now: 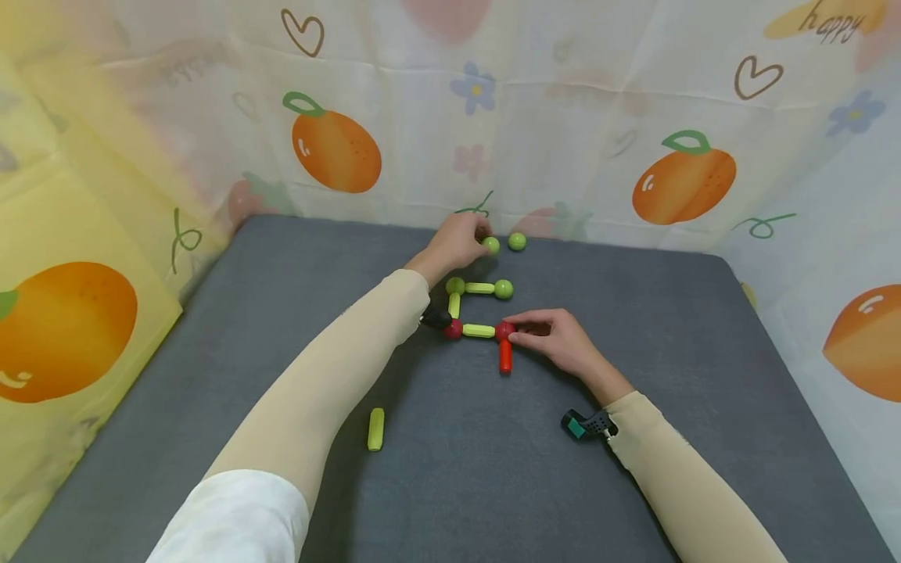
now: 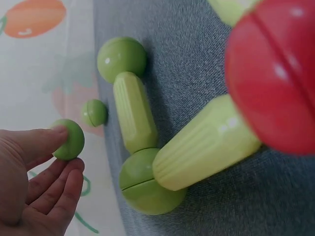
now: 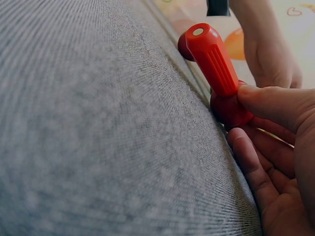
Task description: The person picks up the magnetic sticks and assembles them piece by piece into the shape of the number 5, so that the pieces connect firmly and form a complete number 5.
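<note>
At the far side of the table my left hand [image 1: 461, 239] pinches a green ball [image 2: 70, 140] between thumb and fingers. A second loose green ball [image 1: 517, 242] lies just right of it. Nearer, a chain of balls and ribbed rods lies on the table: a green end ball [image 1: 503, 289], a yellow-green rod [image 1: 480, 288], a green corner ball [image 2: 152, 184], another yellow-green rod [image 2: 209, 142], a red ball [image 1: 454, 329], a yellow-green rod [image 1: 479, 331] and a second red ball [image 3: 230, 109] with a red rod [image 1: 505, 356]. My right hand [image 1: 556, 341] holds that second red ball between thumb and fingers.
A loose yellow-green rod [image 1: 376, 429] lies at the front left of the dark grey table [image 1: 450, 500]. Behind the table's far edge hangs a printed cloth [image 1: 563, 102] with oranges, which also covers both sides.
</note>
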`<state>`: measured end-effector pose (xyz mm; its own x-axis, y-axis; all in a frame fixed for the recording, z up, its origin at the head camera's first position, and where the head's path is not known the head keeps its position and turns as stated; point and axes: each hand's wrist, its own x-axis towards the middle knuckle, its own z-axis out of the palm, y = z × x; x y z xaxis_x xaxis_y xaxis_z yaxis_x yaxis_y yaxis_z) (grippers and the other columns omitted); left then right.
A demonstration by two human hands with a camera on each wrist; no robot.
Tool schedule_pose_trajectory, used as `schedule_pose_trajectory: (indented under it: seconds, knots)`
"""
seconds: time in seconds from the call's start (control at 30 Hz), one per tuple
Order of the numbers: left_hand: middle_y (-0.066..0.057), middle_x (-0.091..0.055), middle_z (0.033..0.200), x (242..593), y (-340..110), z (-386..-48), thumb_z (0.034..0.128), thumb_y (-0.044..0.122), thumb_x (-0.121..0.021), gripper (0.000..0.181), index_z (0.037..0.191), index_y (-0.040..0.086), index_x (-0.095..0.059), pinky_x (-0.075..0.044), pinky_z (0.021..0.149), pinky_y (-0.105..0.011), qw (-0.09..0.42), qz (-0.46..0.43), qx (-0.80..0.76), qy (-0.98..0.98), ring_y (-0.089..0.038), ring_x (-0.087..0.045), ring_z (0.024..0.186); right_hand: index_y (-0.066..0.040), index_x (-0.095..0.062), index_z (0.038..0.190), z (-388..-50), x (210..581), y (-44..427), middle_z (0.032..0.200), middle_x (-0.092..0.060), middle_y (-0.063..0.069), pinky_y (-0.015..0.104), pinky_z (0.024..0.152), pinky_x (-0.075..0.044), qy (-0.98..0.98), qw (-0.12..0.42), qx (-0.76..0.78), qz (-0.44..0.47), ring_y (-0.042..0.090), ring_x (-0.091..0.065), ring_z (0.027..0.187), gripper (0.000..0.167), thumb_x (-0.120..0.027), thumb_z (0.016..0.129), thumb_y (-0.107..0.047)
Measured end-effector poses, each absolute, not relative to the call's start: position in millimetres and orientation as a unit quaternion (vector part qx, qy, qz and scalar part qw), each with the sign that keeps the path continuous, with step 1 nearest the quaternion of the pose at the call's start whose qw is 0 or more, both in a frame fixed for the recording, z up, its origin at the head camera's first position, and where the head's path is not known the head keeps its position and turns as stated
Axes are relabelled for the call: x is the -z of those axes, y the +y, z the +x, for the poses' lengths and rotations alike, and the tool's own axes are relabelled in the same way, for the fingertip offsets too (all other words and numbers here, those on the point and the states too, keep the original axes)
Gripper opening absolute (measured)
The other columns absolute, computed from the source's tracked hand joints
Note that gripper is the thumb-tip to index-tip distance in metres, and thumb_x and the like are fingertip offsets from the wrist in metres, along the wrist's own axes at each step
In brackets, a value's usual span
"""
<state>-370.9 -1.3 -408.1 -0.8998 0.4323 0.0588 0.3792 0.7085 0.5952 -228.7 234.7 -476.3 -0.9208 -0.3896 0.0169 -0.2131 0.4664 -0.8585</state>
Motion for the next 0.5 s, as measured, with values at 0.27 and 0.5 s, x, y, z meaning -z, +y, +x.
schedule_pose_trajectory:
  seconds: [0.27, 0.5]
  knots:
    - [-0.007, -0.074, 0.12, 398, -10, -350, 0.1019, 0.016, -0.08, 0.025, 0.125, 0.007, -0.075, -0.056, 0.095, -0.034, 0.052, 0.257, -0.337, 0.904, -0.02, -0.07, 0.11, -0.009, -0.081, 0.13, -227, 475, 232, 0.121, -0.078, 0.008, 0.028, 0.084, -0.059, 0.849, 0.095, 0.489, -0.176, 0.022, -0.073, 0.099, 0.03, -0.081, 0.101, -0.014]
    - [-0.006, -0.075, 0.117, 392, -26, -329, 0.0994, 0.012, -0.083, 0.024, 0.122, 0.006, -0.077, -0.057, 0.093, -0.034, 0.063, 0.275, -0.378, 0.882, -0.02, -0.071, 0.106, -0.01, -0.08, 0.131, -227, 474, 232, 0.124, -0.078, 0.008, 0.028, 0.086, -0.058, 0.852, 0.094, 0.482, -0.179, 0.021, -0.072, 0.102, 0.03, -0.081, 0.101, -0.016]
